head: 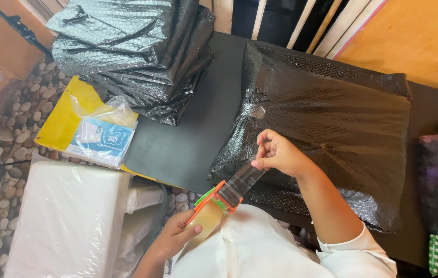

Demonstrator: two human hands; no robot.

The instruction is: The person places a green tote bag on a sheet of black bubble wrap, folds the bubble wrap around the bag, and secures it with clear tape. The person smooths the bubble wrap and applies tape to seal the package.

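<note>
Head view: your left hand (175, 238), at about 7 o'clock in the frame, is closed around the orange-and-green tape dispenser (213, 206), thumb pressed on the clear roll. Your right hand (280, 153), near centre, pinches the free end of the clear tape strip (241, 181) between thumb and fingertips, holding it taut above the near-left edge of the black bubble-wrapped parcel (327, 128) on the dark tabletop (193, 128). A stack of wrapped black parcels (136, 51) sits at 11 o'clock, and a plastic bag holding a blue-and-white packet (100, 136) lies on a yellow sheet (67, 116) at 9 o'clock.

The strip looks the weak point: if you let it slacken, it could fold back and stick to itself or to your fingers. Laid at an angle, it may crease over the bubbles and leave the wrap's loose flap unsealed. A sharp pull could also drag the parcel toward the table's near edge.
</note>
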